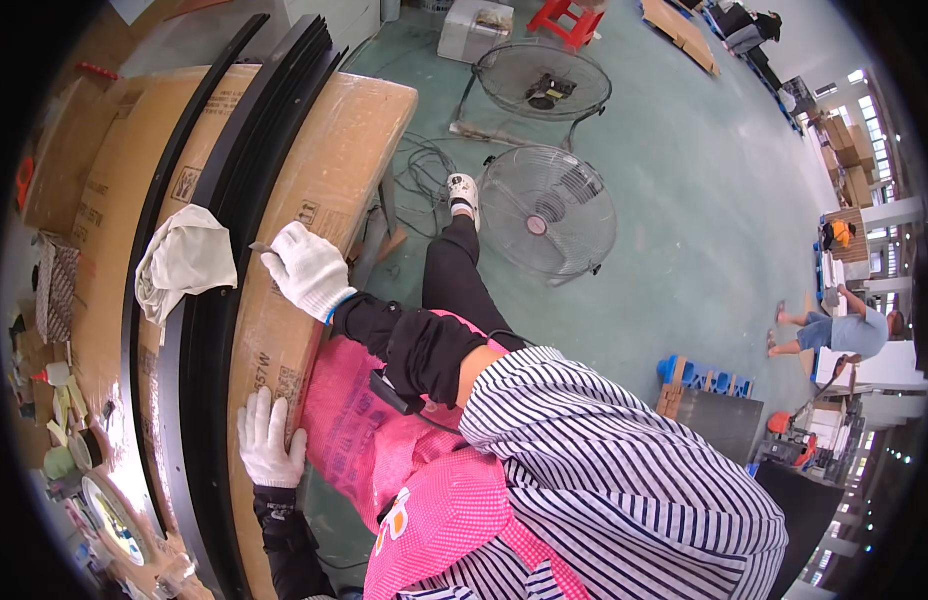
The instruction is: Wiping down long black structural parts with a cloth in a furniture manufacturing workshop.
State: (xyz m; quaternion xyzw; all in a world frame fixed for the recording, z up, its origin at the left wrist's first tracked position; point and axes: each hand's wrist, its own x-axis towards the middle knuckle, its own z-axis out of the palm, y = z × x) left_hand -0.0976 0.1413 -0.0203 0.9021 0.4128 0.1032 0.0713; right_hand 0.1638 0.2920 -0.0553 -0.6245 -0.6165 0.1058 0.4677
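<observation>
Person bent over a long tabletop (114, 250) covered in brown cardboard (324, 170). Both hands in white work gloves.

Right hand (306, 268) — up on the cardboard sheet, fingers curled tight around a small thin tool (259, 246), its grey tip poking out toward the black strips. Looks like a blade or scraper; too small to be sure. The hand rests on the cardboard, just beside the nearest black strip.

Left hand (271, 440) — fingers spread flat, pressed down on the near edge of the same cardboard, holding nothing. Reads as a steadying hand.

Long black strips (239, 180) run the length of the tabletop in a curved bundle, lying side by side between two cardboard sheets. A crumpled white cloth (184, 262) sits on top of them, near the right hand but apart from it.

Judgement: the work in hand is trimming or scraping along the strip edge, tool poised at the start of a stroke. The next move calls for a steady pull along the strip with the left hand keeping the sheet from sliding.

Two floor fans (547, 212) stand on the green floor (704, 200) behind.
</observation>
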